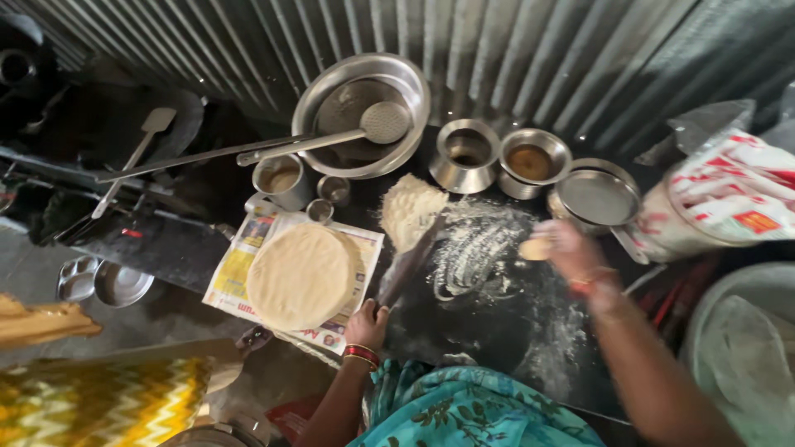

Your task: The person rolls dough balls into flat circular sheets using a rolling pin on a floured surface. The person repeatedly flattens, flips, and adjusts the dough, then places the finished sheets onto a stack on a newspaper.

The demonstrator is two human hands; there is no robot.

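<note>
- Head view: a rolling pin (411, 258) is gripped at its near end by the left hand (366, 324), its far end lying toward a heap of flour (409, 209).
- A small dough ball (535, 248) is pinched in the fingers of the right hand (570, 248), blurred, above the floured dark counter (497, 323).
- A stack of rolled flatbreads (301, 275) is laid on newspaper (224, 281), just left of the rolling pin.
- Steel bowls (530, 162) are lined behind, near a wide pan with a skimmer (383, 121).
</note>
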